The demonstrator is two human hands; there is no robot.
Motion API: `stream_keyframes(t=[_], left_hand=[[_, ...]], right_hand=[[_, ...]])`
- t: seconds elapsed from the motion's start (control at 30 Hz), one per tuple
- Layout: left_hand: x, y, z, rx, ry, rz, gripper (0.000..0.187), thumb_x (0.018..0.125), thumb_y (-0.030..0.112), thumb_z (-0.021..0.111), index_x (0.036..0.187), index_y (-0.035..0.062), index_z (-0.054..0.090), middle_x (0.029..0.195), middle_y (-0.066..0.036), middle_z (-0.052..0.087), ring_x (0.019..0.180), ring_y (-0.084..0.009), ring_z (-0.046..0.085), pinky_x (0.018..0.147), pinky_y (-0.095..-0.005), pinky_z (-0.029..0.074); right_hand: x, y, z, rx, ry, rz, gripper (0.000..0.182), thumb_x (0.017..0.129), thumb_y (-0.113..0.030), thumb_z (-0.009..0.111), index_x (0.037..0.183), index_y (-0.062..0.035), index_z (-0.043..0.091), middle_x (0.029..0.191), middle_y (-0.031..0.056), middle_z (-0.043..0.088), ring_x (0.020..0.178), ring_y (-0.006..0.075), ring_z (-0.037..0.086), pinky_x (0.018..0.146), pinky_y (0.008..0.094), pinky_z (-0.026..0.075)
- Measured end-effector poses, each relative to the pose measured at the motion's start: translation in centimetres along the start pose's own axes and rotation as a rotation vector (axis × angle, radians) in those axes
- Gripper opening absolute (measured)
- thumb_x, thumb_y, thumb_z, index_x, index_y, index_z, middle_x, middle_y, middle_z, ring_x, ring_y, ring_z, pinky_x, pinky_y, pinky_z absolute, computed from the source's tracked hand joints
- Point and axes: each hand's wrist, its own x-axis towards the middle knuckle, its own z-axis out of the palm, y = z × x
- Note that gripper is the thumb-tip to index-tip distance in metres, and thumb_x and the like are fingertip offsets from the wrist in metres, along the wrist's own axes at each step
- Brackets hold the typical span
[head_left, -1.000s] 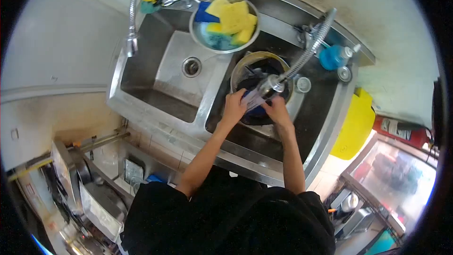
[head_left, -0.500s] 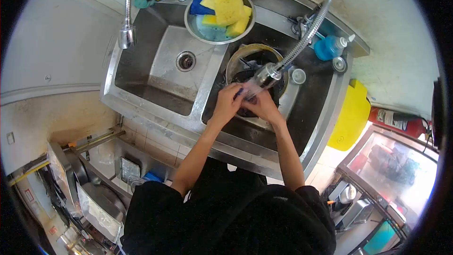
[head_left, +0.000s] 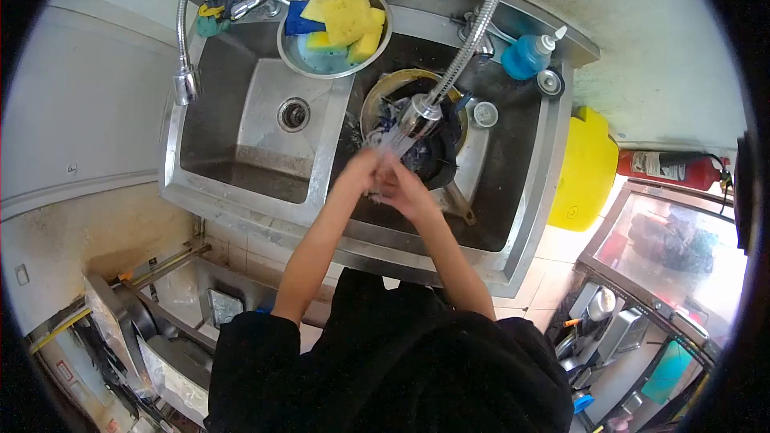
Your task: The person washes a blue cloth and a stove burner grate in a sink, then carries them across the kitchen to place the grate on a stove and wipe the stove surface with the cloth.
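My left hand (head_left: 361, 170) and my right hand (head_left: 405, 188) are pressed together over the near part of the right sink basin (head_left: 497, 192). Water sprays onto them from the flexible faucet head (head_left: 417, 116) just above. I see nothing between the fingers. Right behind my hands a black pan (head_left: 439, 156) lies in a round metal bowl (head_left: 385, 84), its handle (head_left: 459, 207) pointing toward me.
A metal bowl (head_left: 321, 74) of yellow and blue sponges (head_left: 349, 16) sits on the divider at the back. The left basin (head_left: 265, 124) has a second hose faucet (head_left: 184, 84) over it. A blue soap bottle (head_left: 525, 56), a yellow container (head_left: 585, 168) and a fire extinguisher (head_left: 666, 167) are to the right.
My hands have drawn back from the pan toward the near edge and closed on each other. The blue and white thing seen in them earlier no longer shows. Water now sprays over them.
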Motion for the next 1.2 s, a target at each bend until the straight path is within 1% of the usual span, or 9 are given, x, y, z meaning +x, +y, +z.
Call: stream_keyframes(t=[0.03,0.07,0.23,0.27,0.33,0.37,0.77,0.9,1.2], left_hand=[[0.0,-2.0,1.2,0.091,0.194,0.126,0.016,0.081,0.016,0.046,0.088,0.0053,0.056,0.072,-0.008,0.058,0.059,-0.0174,0.057,0.044,-0.031,0.044],[-0.5,-3.1,1.6,0.095,0.192,0.122,0.016,0.081,0.016,0.046,0.088,0.0053,0.056,0.072,-0.008,0.058,0.059,-0.0174,0.057,0.044,-0.031,0.044],[-2.1,-5.8,1.8,0.959,0.451,0.777,0.028,0.086,0.03,0.04,0.073,0.0076,0.049,0.054,-0.002,0.045,0.041,-0.0098,0.041,0.032,-0.0258,0.029],[-3.6,-5.9,2.8,0.96,0.453,0.772,0.028,0.086,0.03,0.04,0.073,0.0076,0.049,0.054,-0.002,0.045,0.041,-0.0098,0.041,0.032,-0.0258,0.029],[-8.4,-4.0,6.5,0.306,0.266,0.199,0.033,0.087,0.037,0.039,0.069,0.0087,0.044,0.05,0.002,0.036,0.037,-0.0068,0.032,0.032,-0.0228,0.021],[-9.5,-3.9,7.2,0.256,0.251,0.216,0.036,0.086,0.039,0.04,0.064,0.011,0.038,0.048,0.005,0.028,0.035,-0.0047,0.024,0.032,-0.0211,0.017],[-14.1,-4.8,6.7,0.284,0.192,0.161,0.036,0.088,0.035,0.037,0.062,0.0105,0.04,0.046,0.005,0.03,0.033,-0.0044,0.026,0.03,-0.0207,0.019],[-14.6,-5.1,5.3,0.399,0.163,0.239,0.036,0.088,0.035,0.038,0.063,0.0098,0.04,0.046,0.005,0.03,0.034,-0.0045,0.027,0.031,-0.0203,0.019],[-16.1,-4.9,4.7,0.394,0.189,0.124,0.04,0.089,0.036,0.036,0.059,0.0089,0.039,0.046,0.004,0.033,0.036,-0.0053,0.03,0.032,-0.0208,0.022]], right_hand=[[2.2,0.0,0.1,0.273,-0.182,0.273,0.021,0.078,-0.025,0.054,0.087,-0.0066,0.058,0.083,0.0087,0.058,0.076,0.0252,0.054,0.069,0.036,0.042],[4.5,0.5,0.0,0.547,-0.367,0.546,0.017,0.08,-0.021,0.049,0.082,-0.0071,0.058,0.079,0.0064,0.058,0.073,0.0229,0.055,0.066,0.033,0.044],[23.1,12.7,-5.4,0.16,-0.557,0.19,0.019,0.08,-0.015,0.049,0.093,-0.003,0.055,0.083,0.007,0.058,0.069,0.0185,0.055,0.06,0.0302,0.045],[25.6,15.9,-6.6,0.061,-0.597,0.105,0.021,0.079,-0.013,0.049,0.096,-0.002,0.054,0.084,0.0071,0.058,0.067,0.0175,0.055,0.058,0.0295,0.045],[28.2,16.1,-7.2,-0.139,-0.557,0.015,0.022,0.079,-0.013,0.048,0.098,-0.0024,0.054,0.085,0.0074,0.058,0.067,0.0168,0.055,0.058,0.0289,0.045],[28.3,15.8,-7.3,-0.341,-0.505,-0.073,0.024,0.08,-0.014,0.048,0.1,-0.0028,0.054,0.086,0.0076,0.058,0.067,0.0161,0.055,0.057,0.0282,0.045],[28.5,9.9,-7.4,-0.384,-0.288,0.013,0.027,0.081,-0.021,0.045,0.097,-0.0005,0.054,0.09,0.0124,0.057,0.073,0.0211,0.056,0.061,0.0314,0.046],[24.9,10.7,-6.8,-0.391,-0.191,0.031,0.03,0.082,-0.024,0.044,0.096,0.0004,0.054,0.092,0.0141,0.057,0.076,0.0229,0.056,0.063,0.0326,0.046],[21.5,8.2,-5.7,-0.389,0.01,0.098,0.036,0.083,-0.03,0.041,0.093,0.0023,0.054,0.096,0.0181,0.056,0.081,0.0269,0.057,0.066,0.0353,0.046]])
